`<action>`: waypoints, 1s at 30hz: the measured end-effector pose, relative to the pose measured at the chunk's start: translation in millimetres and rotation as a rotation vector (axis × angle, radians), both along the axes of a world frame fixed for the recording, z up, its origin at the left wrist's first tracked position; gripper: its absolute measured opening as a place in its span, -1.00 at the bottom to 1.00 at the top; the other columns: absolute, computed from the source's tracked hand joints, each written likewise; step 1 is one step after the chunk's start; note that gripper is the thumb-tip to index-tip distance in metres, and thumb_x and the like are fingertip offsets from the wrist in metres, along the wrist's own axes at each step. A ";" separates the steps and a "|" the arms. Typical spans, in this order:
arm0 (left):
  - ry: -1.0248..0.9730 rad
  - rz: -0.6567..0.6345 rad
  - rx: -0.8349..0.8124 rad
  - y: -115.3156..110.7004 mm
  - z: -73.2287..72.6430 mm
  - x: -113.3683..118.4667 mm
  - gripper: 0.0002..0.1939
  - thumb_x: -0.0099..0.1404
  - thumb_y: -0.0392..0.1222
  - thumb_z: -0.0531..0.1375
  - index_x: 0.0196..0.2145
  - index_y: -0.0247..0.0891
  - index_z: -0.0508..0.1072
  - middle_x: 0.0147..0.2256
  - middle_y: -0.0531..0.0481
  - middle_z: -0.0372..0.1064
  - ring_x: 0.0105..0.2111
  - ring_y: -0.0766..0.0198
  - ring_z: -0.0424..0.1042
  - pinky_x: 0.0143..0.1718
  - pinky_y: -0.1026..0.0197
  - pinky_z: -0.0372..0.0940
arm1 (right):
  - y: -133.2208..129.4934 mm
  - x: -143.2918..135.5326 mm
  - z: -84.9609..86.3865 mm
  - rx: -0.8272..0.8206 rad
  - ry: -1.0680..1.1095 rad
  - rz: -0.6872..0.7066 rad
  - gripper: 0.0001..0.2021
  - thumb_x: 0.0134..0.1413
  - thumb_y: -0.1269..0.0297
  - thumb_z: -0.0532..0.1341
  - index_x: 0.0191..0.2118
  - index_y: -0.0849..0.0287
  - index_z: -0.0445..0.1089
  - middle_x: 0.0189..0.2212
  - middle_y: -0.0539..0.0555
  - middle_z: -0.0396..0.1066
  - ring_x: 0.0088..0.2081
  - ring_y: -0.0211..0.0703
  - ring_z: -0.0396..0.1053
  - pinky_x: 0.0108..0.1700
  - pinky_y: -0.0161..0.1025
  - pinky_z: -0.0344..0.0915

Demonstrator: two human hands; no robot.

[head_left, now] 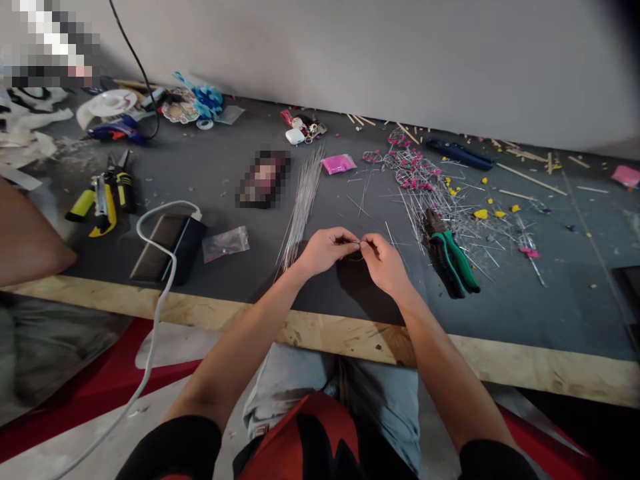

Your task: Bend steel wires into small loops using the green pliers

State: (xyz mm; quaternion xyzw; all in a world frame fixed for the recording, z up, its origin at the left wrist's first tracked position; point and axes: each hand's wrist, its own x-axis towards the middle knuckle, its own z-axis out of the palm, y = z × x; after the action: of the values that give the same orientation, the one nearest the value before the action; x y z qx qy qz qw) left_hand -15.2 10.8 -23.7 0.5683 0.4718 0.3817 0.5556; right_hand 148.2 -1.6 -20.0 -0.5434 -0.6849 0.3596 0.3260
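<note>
My left hand and my right hand meet fingertip to fingertip above the dark table mat. Both are closed in a pinch on a thin wire, part of which curves below the fingers. Just left of my left hand lies a bundle of straight wires. Beyond the hands is a small pink packet. Right of my right hand are green-and-black pliers, jaws pointing away from me. Behind them spreads a pile of bent wire pieces with pink and yellow bits.
Left are a power bank with a white cable, a clear bag, yellow-black cutting tools and a blue glue gun. Another person's arm rests at far left. Wooden sticks lie at back right.
</note>
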 end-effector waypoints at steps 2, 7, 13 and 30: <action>0.024 -0.004 0.029 0.0 0.0 -0.2 -0.79 0.11 -0.08 0.25 -0.38 -0.30 0.49 -0.49 0.05 0.37 -0.55 0.44 0.23 -0.49 0.33 0.14 | 0.6 1.2 -0.8 0.006 0.014 0.008 -0.78 0.14 0.15 0.04 -0.25 0.15 0.34 -0.29 0.10 0.42 -0.25 -0.12 0.37 -0.14 -0.16 0.28; 0.080 -0.023 0.117 1.1 -1.1 -0.1 -0.80 0.13 -0.08 0.23 -0.37 -0.28 0.50 -0.43 0.01 0.42 -0.45 0.38 0.31 -0.39 0.30 0.18 | 3.0 4.5 -3.6 0.037 0.089 0.057 -0.80 0.15 0.18 0.04 -0.26 0.13 0.33 -0.09 0.13 0.35 -0.03 -0.11 0.31 0.04 -0.11 0.21; 0.082 -0.057 0.135 1.4 2.3 -0.8 -0.82 0.14 -0.11 0.22 -0.36 -0.27 0.50 -0.38 0.00 0.45 -0.37 0.35 0.36 -0.30 0.28 0.22 | 4.1 6.0 -1.3 -0.020 0.103 0.077 -0.82 0.14 0.19 0.05 -0.30 0.12 0.35 -0.09 0.13 0.35 0.04 -0.11 0.28 0.12 -0.06 0.15; -0.205 -0.002 -0.132 3.4 3.3 0.3 -0.81 0.07 -0.16 0.28 -0.38 -0.32 0.44 -0.58 0.10 0.26 -0.63 0.50 0.17 -0.59 0.36 0.07 | 4.2 6.4 -0.1 -0.110 0.298 -0.009 -0.78 -0.01 0.18 0.21 -0.21 0.10 0.40 -0.15 0.07 0.43 -0.12 -0.15 0.38 0.01 -0.11 0.26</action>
State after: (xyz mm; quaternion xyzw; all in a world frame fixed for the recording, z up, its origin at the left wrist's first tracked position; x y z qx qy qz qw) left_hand -14.9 14.2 -20.3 0.4889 0.4360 0.4053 0.6376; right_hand 154.6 2.6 -20.1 -0.5041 -0.6057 0.4720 0.3954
